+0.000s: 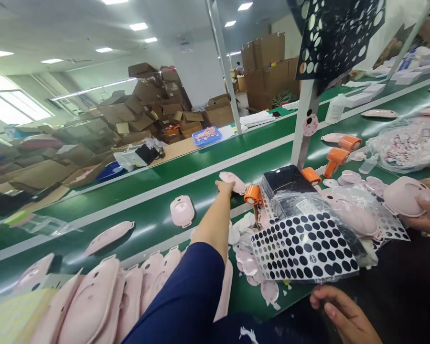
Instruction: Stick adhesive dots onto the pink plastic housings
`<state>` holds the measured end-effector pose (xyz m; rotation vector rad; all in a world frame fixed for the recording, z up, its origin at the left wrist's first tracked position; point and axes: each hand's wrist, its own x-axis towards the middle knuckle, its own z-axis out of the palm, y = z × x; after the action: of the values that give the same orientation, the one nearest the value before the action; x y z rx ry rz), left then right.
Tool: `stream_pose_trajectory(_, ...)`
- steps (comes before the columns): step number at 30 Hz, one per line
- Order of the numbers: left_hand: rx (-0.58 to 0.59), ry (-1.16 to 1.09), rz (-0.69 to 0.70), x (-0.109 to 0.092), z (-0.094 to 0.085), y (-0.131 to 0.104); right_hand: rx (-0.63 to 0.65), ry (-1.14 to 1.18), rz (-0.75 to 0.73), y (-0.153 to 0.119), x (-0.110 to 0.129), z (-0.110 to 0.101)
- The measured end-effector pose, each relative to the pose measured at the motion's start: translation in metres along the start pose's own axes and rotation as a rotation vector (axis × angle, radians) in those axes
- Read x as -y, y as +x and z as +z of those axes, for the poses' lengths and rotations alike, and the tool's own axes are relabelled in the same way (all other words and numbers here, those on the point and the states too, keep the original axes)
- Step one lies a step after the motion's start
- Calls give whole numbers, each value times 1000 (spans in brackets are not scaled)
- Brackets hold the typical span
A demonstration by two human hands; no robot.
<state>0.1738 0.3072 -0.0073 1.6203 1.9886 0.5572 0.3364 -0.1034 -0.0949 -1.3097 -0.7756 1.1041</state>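
Observation:
My left hand (225, 186) reaches far forward over the green conveyor belt and grips the near end of a pale pink oval plastic shell (233, 181). My right hand (344, 310) hangs low at the front edge of the bench, its fingers loosely curled and apart with nothing in them. Just above it lies a white sheet of black round stickers (304, 248). Another pink shell (182, 211) rests on the belt left of my outstretched arm, and a longer one (109, 237) lies farther left.
Several pink shells (89, 301) stand in a row at lower left. Orange handheld tools (252, 195) and a black box (286, 179) sit beside the belt. A co-worker's hand (428, 217) holds a pink shell (408, 196) at right. A metal post (304, 124) rises there.

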Motion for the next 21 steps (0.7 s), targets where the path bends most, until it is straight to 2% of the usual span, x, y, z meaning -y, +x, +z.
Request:
stream_pose_trajectory(3,-46,-64,97,15,-59,1,65,-31,-48,-2,-2,-1)
stream_pose_trajectory(6,-80,-119,214,50,-136,-11,251,-71,-107,-1,4,10)
stream_pose_trajectory(8,-47,-202,465,78,-188,-45,388,-89,-170,5,11,25)
stream_pose_trajectory(10,16,-215,529,102,-230,-100,482,-116,-275,13,20,46)
stream_pose_trajectory(11,76,-214,521,111,-245,-132,495,-146,-354,17,24,58)
stream_pose_trajectory(13,223,-206,523,127,-258,-193,467,-239,-556,24,31,85)
stream_pose_trajectory(15,390,-196,599,143,-253,-241,475,-343,-739,30,38,115)
stream_pose_trajectory(16,438,-184,641,151,-247,-257,547,-391,-780,31,41,129)
stream_pose_trajectory(17,461,-182,671,161,-238,-269,671,-434,-775,32,42,142)
stream_pose_trajectory(18,434,-204,681,172,-229,-276,818,-470,-727,32,42,155)
stream_pose_trajectory(19,342,-264,669,184,-219,-279,942,-492,-648,31,40,165)
stream_pose_trajectory(20,181,-375,649,198,-208,-280,1013,-497,-554,29,37,175)
stream_pose_trajectory(21,-41,-532,627,211,-197,-278,1021,-484,-457,26,32,183)
